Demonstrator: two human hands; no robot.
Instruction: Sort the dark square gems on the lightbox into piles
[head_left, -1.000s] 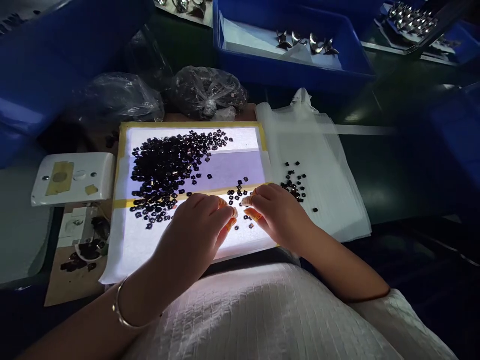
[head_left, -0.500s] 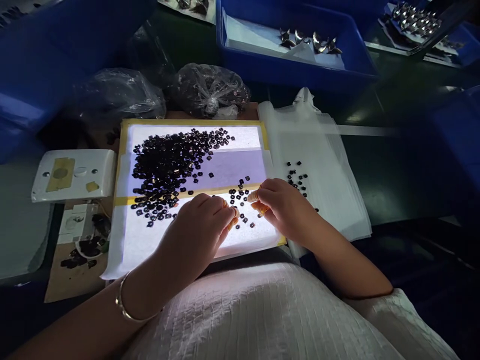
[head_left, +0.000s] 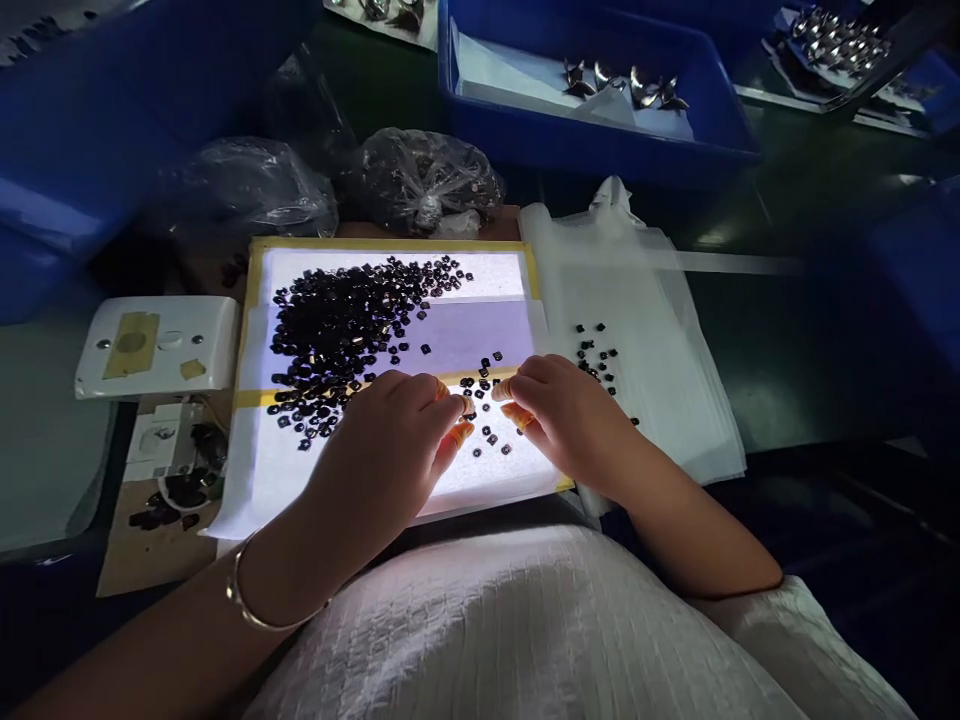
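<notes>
Left hand [head_left: 394,435], right hand [head_left: 564,415] half-curled over light panel [head_left: 480,325]; whether gripping can't be told. Loose black parts [head_left: 492,440] should be pinched singly, kept clear of panel's left-side heap [head_left: 326,318].

Two hands [head_left: 386,440] [head_left: 566,415], one bangle [head_left: 234,590], one lit panel [head_left: 487,325] (black pieces [head_left: 330,315]: beyond counting)

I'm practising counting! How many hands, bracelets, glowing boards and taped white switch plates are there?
Left hand and right hand: 2
Bracelet: 1
Glowing board: 1
Taped white switch plate: 1
Total: 5
The black pieces overlap too much to count.
</notes>
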